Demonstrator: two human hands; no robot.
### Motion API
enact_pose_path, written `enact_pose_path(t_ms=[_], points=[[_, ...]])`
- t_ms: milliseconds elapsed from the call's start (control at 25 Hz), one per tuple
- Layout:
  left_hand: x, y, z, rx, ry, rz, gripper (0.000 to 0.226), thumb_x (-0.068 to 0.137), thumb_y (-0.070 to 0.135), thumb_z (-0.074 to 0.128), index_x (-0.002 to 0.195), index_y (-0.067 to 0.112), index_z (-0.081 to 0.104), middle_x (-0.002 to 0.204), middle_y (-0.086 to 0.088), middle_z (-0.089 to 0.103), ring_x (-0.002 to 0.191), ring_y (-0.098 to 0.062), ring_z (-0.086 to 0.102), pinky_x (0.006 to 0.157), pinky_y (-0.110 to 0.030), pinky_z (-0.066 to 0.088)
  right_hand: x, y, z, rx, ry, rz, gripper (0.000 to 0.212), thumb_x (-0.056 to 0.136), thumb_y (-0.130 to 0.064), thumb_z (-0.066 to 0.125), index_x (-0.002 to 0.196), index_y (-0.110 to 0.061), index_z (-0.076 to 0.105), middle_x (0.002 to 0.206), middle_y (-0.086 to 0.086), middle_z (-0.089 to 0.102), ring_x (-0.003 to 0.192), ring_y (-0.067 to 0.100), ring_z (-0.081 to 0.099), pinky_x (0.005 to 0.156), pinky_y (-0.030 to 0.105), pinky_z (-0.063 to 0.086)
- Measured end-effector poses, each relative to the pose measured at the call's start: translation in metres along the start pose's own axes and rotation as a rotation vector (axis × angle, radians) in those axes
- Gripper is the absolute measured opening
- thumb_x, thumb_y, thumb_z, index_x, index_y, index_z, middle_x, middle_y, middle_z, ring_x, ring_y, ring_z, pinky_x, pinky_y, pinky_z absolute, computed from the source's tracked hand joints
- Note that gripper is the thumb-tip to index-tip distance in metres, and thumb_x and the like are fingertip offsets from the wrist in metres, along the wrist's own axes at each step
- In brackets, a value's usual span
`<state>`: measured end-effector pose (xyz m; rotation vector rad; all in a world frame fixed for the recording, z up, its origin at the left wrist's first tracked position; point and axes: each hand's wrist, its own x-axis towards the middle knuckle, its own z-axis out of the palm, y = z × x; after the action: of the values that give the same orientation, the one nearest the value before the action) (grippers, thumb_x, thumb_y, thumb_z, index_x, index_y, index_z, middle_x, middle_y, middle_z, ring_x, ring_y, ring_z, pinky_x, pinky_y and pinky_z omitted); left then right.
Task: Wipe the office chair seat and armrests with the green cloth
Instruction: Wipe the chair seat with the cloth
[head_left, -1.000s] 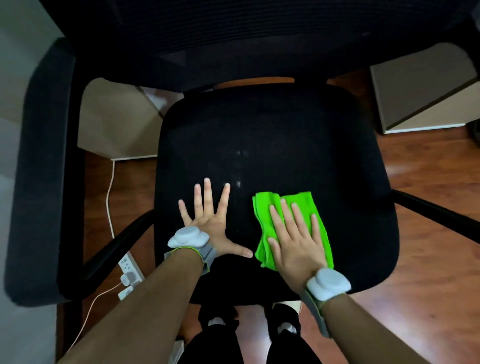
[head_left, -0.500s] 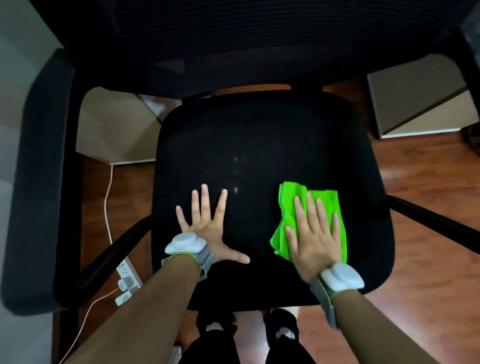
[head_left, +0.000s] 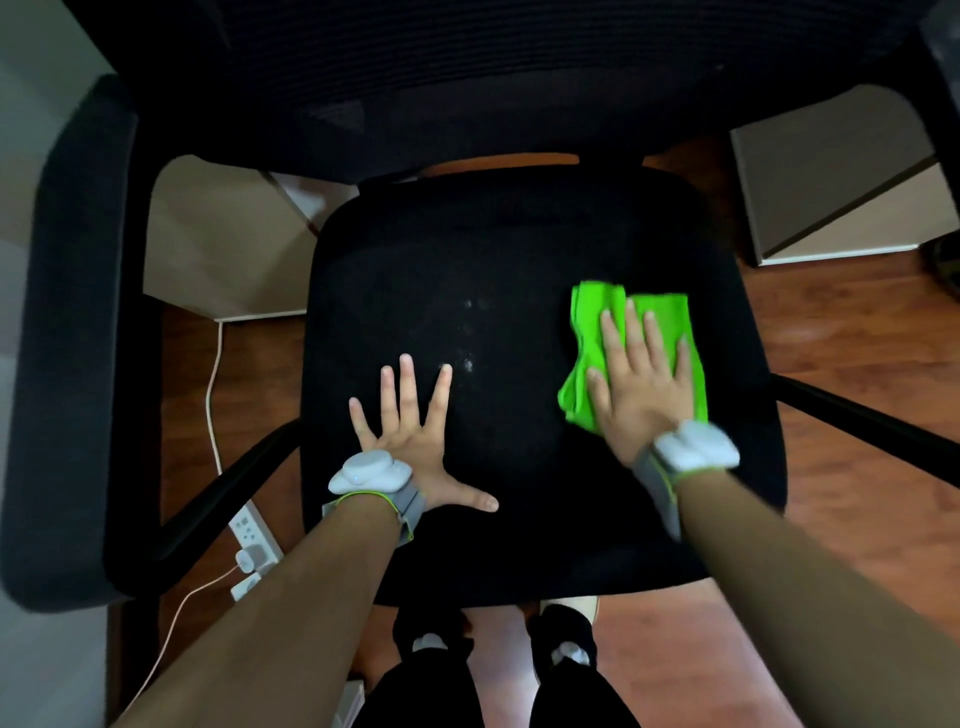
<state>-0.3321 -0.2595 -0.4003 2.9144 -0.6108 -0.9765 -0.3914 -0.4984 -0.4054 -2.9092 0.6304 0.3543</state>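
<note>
A black office chair fills the view, its seat (head_left: 519, 249) facing me. The folded green cloth (head_left: 589, 332) lies on the right half of the seat. My right hand (head_left: 641, 379) presses flat on the cloth, fingers stretched out, covering most of it. My left hand (head_left: 415, 441) rests palm down on the seat's front left, fingers spread, holding nothing. A padded left armrest (head_left: 72, 338) runs along the left side. Only the thin black bar (head_left: 872, 431) of the right arm shows. A few pale specks (head_left: 467, 358) dot the seat's middle.
The chair's mesh backrest (head_left: 493, 67) rises at the top. On the wooden floor (head_left: 857, 519) lie a white power strip (head_left: 254, 540) with a cable at the left. Beige cabinets (head_left: 831, 187) stand behind. My feet (head_left: 431, 639) stand under the seat's front edge.
My right hand has slid the green cloth to the right and farther back across the seat. My left hand has stayed planted in the same spot.
</note>
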Motion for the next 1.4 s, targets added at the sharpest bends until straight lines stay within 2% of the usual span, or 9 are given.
enact_pose_path(t_ms=[320,480,560,680,840,960,1160,1320,1400], points=[[-0.006,-0.003,-0.001,-0.051,0.044,0.037,0.154,0.016,0.097,0.044,0.137,0.042,-0.034,0.144,-0.001,-0.049,0.13,-0.019,-0.048,0.095,-0.053,-0.037,-0.071,-0.019,0.011,-0.054,-0.053,0.003,0.063,0.088,-0.051,0.008,0.146,-0.031,-0.004,0.159,-0.003,0.003,0.147,0.018,0.004,0.117,0.05,0.004],[-0.015,-0.016,-0.011,-0.161,0.164,-0.002,0.142,0.026,0.093,0.046,0.143,0.042,-0.019,0.157,0.005,-0.021,0.146,-0.017,-0.015,0.114,-0.052,-0.004,-0.074,-0.024,0.008,-0.067,-0.102,0.001,0.062,0.085,-0.052,0.0,0.142,-0.033,-0.013,0.159,-0.004,-0.003,0.147,0.018,-0.002,0.117,0.049,0.001],[-0.016,-0.03,-0.015,-0.223,0.225,-0.094,0.144,0.027,0.091,0.049,0.144,0.039,-0.016,0.158,0.003,-0.016,0.147,-0.018,-0.009,0.116,-0.047,0.002,-0.073,-0.025,0.005,-0.04,-0.119,-0.002,0.063,0.084,-0.053,-0.001,0.142,-0.033,-0.013,0.158,-0.004,-0.007,0.147,0.018,-0.004,0.117,0.049,0.0],[-0.014,-0.048,-0.015,-0.272,0.152,-0.124,0.154,0.021,0.089,0.057,0.142,0.038,-0.024,0.155,0.003,-0.027,0.145,-0.015,-0.02,0.117,-0.048,-0.003,-0.078,-0.034,0.003,-0.059,-0.136,-0.09,0.065,0.086,-0.053,0.004,0.145,-0.03,-0.007,0.156,-0.004,-0.006,0.145,0.016,-0.005,0.117,0.051,0.004],[-0.01,-0.064,-0.009,-0.211,0.136,-0.078,0.16,0.011,0.091,0.052,0.14,0.04,-0.029,0.153,0.005,-0.032,0.144,-0.015,-0.021,0.116,-0.047,0.001,-0.095,-0.071,0.011,-0.078,-0.121,-0.309,0.062,0.091,-0.049,0.02,0.147,-0.023,0.023,0.155,0.003,0.026,0.143,0.023,0.02,0.113,0.052,0.016],[-0.009,-0.069,-0.007,-0.187,0.159,-0.066,0.157,0.012,0.093,0.048,0.141,0.041,-0.026,0.153,0.007,-0.03,0.143,-0.011,-0.019,0.113,-0.052,0.011,-0.072,-0.093,0.011,-0.063,-0.086,-0.338,0.062,0.091,-0.048,0.023,0.148,-0.024,0.021,0.156,0.002,0.024,0.144,0.023,0.021,0.115,0.052,0.016],[-0.006,-0.063,-0.009,-0.166,0.145,-0.087,0.156,0.014,0.092,0.048,0.14,0.04,-0.029,0.146,0.008,-0.044,0.131,-0.006,-0.043,0.105,-0.07,0.009,-0.028,-0.119,0.008,-0.042,-0.135,-0.383,0.062,0.094,-0.048,0.019,0.148,-0.029,-0.003,0.159,-0.004,0.007,0.147,0.015,0.0,0.118,0.046,-0.003],[-0.004,-0.063,-0.008,-0.157,0.12,-0.097,0.157,0.016,0.091,0.052,0.139,0.039,-0.03,0.149,0.005,-0.041,0.136,-0.011,-0.039,0.105,-0.07,0.009,-0.077,-0.109,0.011,-0.038,-0.105,-0.375,0.062,0.091,-0.047,0.027,0.148,-0.023,0.02,0.153,0.001,0.032,0.144,0.019,0.023,0.115,0.047,0.01],[-0.005,-0.06,-0.008,-0.127,0.136,-0.13,0.159,0.015,0.09,0.053,0.142,0.037,-0.026,0.153,0.003,-0.031,0.142,-0.014,-0.025,0.105,-0.068,0.014,-0.057,-0.118,0.013,-0.049,-0.105,-0.344,0.064,0.091,-0.048,0.023,0.149,-0.024,0.014,0.156,0.0,0.025,0.145,0.018,0.017,0.117,0.048,0.008]])
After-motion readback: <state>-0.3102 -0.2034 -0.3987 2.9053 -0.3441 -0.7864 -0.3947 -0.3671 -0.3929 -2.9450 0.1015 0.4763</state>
